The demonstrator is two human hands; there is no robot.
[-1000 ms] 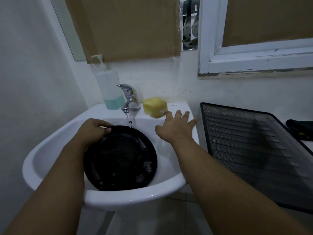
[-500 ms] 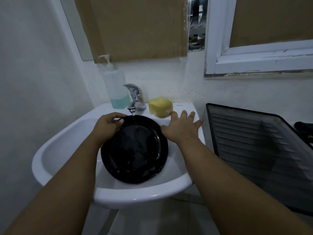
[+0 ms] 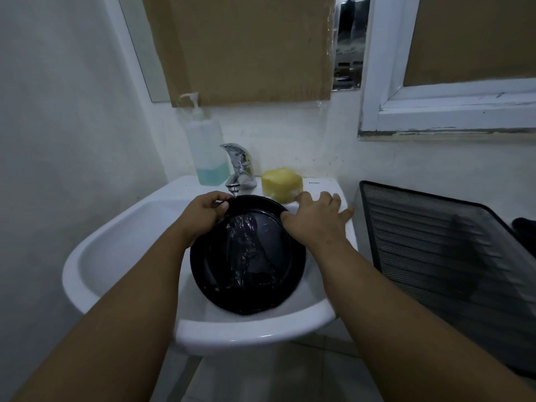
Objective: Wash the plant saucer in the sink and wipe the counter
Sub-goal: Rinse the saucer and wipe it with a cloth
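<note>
A round black plant saucer stands tilted in the white sink, its top edge just under the chrome tap. Water runs from the tap down the saucer's inside. My left hand grips the saucer's upper left rim with curled fingers. My right hand lies at the saucer's upper right rim with fingers spread straight over the sink's right ledge, fingertips close to a yellow sponge; the thumb touches the rim.
A pump bottle with blue-green soap stands left of the tap against the wall. A black mesh tray lies on the counter to the right, with a dark object beyond it. A white window frame is above.
My left hand has raised and tilted the saucer up under the tap, and water now streams down its inside. My right hand stayed by the sponge, now touching the rim.
</note>
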